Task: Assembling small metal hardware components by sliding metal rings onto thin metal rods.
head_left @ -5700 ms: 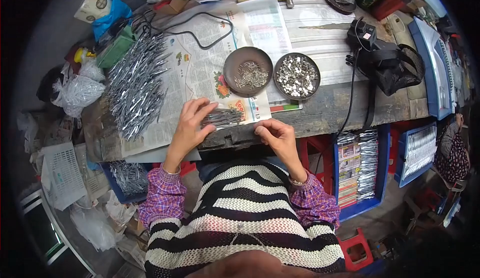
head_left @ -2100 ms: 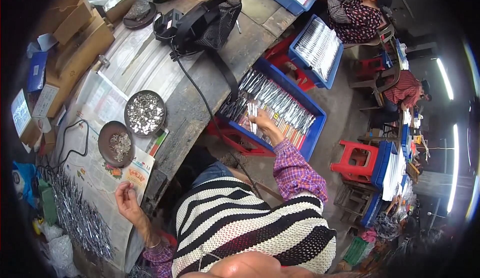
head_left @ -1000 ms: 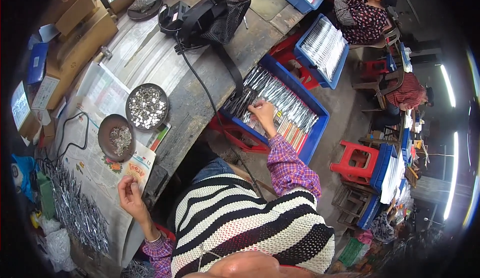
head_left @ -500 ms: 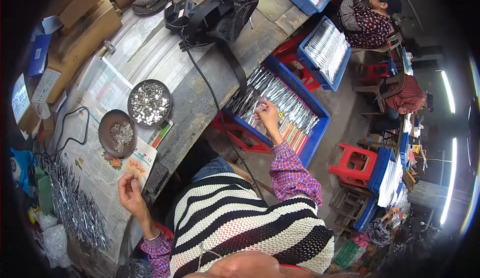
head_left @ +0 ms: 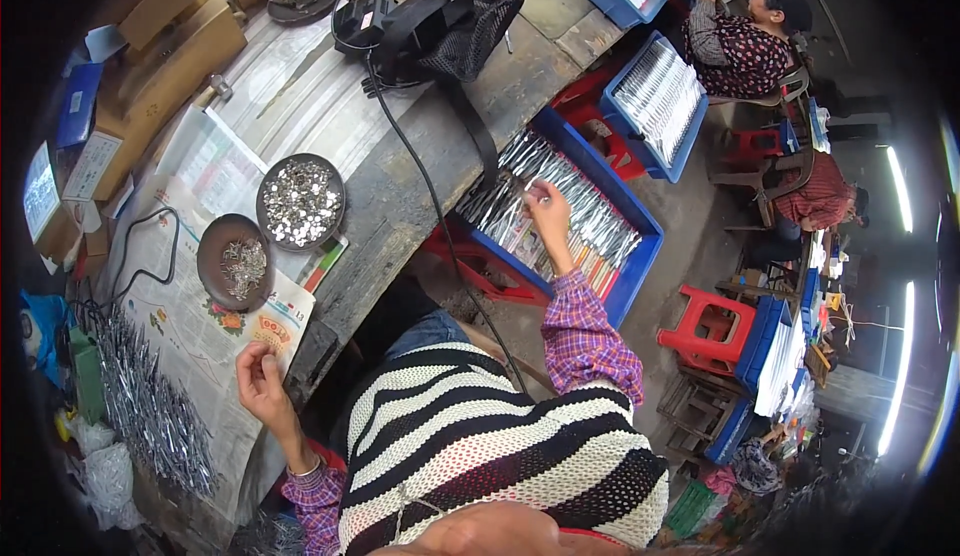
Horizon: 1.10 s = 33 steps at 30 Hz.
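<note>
My left hand (head_left: 264, 388) hovers by the front edge of the newspaper-covered bench, its thumb and fingers curled together. Whatever might be between them is too small to see. Out to the right, my right hand (head_left: 548, 221) is over a blue tray (head_left: 640, 254) filled with rows of slim shiny metal pieces (head_left: 560, 181). Its fingertips are pinched together, and I cannot make out what they hold. Past my left hand sit a dark dish of small silvery wire-like parts (head_left: 243, 268) and another dish of small round shiny discs (head_left: 300, 204). A heap of slim metal pieces (head_left: 155, 406) lies at the left.
A black mesh bag with straps (head_left: 470, 31) lies on the bench, its black cable (head_left: 425, 181) running down past my lap. Cardboard boxes (head_left: 185, 51) line the far left. Red stools (head_left: 706, 331), another filled blue tray (head_left: 655, 106) and two seated people (head_left: 738, 46) are at the right.
My right hand has shifted slightly to the right and nearer to me over the blue tray, and its fingers have drawn closer together. My left hand has stayed nearly still.
</note>
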Each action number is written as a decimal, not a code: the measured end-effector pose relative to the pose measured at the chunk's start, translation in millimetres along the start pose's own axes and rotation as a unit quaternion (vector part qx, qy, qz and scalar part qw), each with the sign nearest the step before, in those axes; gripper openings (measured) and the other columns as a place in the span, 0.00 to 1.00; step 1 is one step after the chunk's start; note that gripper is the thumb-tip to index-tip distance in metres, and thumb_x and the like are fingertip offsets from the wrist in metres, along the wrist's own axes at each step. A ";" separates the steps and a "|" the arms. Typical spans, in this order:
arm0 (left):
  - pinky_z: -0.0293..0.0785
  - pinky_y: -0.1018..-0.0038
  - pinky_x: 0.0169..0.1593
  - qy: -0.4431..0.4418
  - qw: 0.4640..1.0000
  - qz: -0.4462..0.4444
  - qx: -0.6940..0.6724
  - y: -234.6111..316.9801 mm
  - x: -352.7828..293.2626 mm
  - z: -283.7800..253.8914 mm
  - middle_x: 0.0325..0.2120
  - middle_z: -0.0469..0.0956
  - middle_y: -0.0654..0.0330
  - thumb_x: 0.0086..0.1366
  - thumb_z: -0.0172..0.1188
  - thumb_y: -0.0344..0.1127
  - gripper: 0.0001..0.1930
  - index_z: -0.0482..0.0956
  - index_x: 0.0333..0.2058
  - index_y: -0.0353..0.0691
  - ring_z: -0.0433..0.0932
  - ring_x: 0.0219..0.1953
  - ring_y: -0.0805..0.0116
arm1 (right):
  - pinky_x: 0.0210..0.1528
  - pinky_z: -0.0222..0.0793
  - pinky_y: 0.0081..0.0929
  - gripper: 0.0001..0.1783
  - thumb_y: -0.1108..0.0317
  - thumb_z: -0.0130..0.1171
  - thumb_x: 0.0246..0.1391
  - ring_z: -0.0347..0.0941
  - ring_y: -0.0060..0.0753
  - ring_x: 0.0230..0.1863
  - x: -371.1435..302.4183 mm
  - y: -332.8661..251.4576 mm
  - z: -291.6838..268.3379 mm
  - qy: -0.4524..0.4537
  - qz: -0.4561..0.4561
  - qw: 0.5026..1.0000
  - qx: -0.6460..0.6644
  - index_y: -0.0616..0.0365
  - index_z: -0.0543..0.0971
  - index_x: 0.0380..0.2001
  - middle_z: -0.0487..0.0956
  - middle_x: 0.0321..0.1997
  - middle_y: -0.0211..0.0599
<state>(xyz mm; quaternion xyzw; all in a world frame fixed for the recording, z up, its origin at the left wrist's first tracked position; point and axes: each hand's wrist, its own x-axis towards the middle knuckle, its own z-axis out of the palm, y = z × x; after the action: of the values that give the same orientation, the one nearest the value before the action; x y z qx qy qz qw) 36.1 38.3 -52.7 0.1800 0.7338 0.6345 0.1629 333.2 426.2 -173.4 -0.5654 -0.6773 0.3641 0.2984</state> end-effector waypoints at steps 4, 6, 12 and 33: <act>0.65 0.78 0.47 0.004 1.000 -0.009 0.004 -3.2 -0.2 -2.9 0.35 0.71 0.60 0.60 0.52 0.22 0.05 0.71 0.36 0.31 0.70 0.38 0.73 | 0.23 0.73 0.22 0.17 0.73 0.57 0.43 0.76 0.26 0.22 -27.2 28.6 -7.3 -0.073 0.148 0.986 0.037 0.64 0.74 0.40 0.78 0.23 0.36; 0.65 0.78 0.47 0.003 1.000 -0.011 0.005 -2.1 -0.2 -1.5 0.36 0.71 0.60 0.60 0.52 0.22 0.05 0.71 0.36 0.31 0.69 0.38 0.72 | 0.22 0.73 0.21 0.17 0.72 0.57 0.44 0.76 0.26 0.21 -39.2 23.6 2.3 -0.072 0.165 0.977 0.114 0.65 0.74 0.40 0.78 0.23 0.36; 0.65 0.78 0.47 0.002 1.000 -0.012 0.017 4.2 1.7 1.9 0.36 0.71 0.60 0.60 0.52 0.23 0.05 0.71 0.36 0.31 0.69 0.38 0.73 | 0.22 0.73 0.22 0.18 0.73 0.59 0.44 0.76 0.25 0.21 -35.9 33.3 14.2 -0.065 0.096 0.992 0.040 0.63 0.73 0.42 0.77 0.23 0.34; 0.65 0.78 0.48 0.012 0.999 -0.008 0.028 0.3 -2.3 -0.1 0.35 0.71 0.61 0.60 0.52 0.23 0.05 0.72 0.36 0.31 0.69 0.39 0.72 | 0.42 0.69 0.36 0.18 0.72 0.54 0.44 0.74 0.47 0.39 -8.9 -11.1 17.8 0.009 -0.071 0.992 -0.108 0.57 0.75 0.42 0.76 0.41 0.47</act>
<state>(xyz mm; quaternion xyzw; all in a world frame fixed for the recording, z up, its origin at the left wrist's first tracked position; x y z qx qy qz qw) 38.1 37.2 -52.4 0.1713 0.7547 0.6144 0.1537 314.2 413.6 -174.1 -0.5482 -0.7485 0.2614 0.2665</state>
